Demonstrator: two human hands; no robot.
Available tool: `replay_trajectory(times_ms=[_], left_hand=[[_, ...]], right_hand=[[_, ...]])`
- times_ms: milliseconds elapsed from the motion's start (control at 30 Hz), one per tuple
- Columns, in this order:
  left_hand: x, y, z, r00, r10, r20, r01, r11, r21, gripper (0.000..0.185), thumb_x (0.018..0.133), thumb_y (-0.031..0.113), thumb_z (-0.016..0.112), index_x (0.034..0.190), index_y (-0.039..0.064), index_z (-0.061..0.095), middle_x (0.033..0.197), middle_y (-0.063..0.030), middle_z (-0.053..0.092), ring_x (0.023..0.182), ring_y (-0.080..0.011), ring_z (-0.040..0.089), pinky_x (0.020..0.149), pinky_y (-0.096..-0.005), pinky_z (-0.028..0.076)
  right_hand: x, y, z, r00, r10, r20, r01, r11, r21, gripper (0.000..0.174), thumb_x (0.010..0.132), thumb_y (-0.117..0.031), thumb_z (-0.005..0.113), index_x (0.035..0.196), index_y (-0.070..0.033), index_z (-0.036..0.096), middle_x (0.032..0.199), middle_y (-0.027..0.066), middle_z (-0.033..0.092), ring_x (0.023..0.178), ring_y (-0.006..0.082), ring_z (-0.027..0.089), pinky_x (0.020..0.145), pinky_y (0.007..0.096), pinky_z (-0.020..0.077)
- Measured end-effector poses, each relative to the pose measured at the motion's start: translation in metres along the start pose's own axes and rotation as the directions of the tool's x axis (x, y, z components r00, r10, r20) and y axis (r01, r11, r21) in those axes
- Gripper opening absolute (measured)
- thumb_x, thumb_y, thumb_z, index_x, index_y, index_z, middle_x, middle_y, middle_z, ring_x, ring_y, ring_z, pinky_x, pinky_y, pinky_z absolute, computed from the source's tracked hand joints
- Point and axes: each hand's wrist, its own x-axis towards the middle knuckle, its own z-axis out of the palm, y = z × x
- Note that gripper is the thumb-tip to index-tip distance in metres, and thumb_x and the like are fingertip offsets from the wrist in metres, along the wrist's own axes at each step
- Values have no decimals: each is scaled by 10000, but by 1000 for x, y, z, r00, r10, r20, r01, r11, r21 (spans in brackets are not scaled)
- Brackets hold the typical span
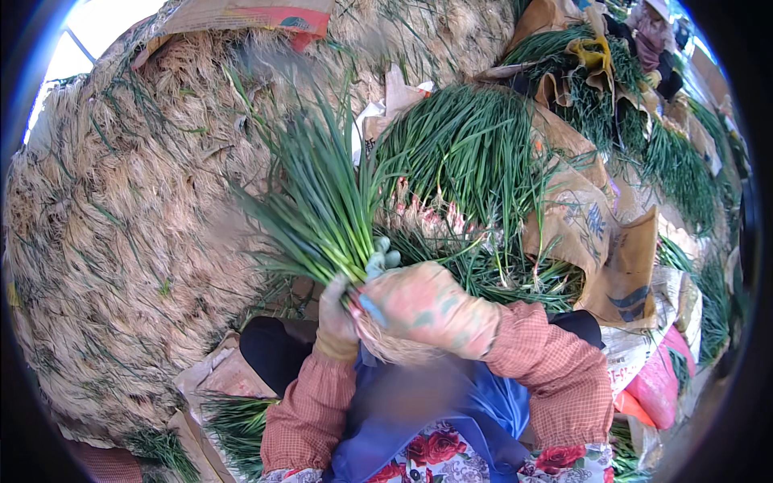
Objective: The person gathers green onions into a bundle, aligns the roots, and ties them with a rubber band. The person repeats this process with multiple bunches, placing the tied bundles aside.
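Note:
A bunch of green-leaved scallions or similar plants (329, 211) is held up before my chest, its leaves spread toward the upper left and its reddish stems and pale roots pointing down. My left hand (338, 317), in a pale glove, is closed around the stems from the left side. My right hand (423, 302), in a stained glove with bluish fingertips, grips the same bunch from the right, just above the roots. Beyond my right hand lies a large pile of the same plants (459, 145), with reddish bulb ends facing me.
A big mound of pale roots with stray leaves (121, 241) rises at the left. Brown paper sacks (625, 265) and a pink bag (661, 380) lie at the right. More greens (238, 428) rest at lower left. Another person (649, 36) is at the upper right.

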Motion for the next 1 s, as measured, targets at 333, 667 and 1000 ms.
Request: replay_trajectory(times_ms=[333,667,1000], left_hand=[[47,14,-4,999,-34,-8,31,974,-223,473,956,357,403,1226,-15,512,1201,-175,578,1092,-284,564,991,-445,431],[90,87,9,937,294,-191,-321,938,-133,205,927,250,477,777,127,543,706,-40,649,452,-55,498,356,-165,364],[-38,188,26,560,655,-507,-792,602,-97,245,917,254,495,737,88,494,693,-27,559,494,-86,437,410,-201,292]], right_hand=[[27,28,-15,999,-8,40,8,1000,6,224,815,-231,578,902,-25,596,773,158,624,645,289,628,550,380,499],[-2,51,72,983,131,130,-72,-378,923,455,922,-226,531,1308,2,457,987,66,540,850,163,512,738,270,394],[-102,133,88,846,242,475,-194,970,-148,391,877,-350,560,1136,-67,637,1016,157,652,940,247,599,839,334,459]])
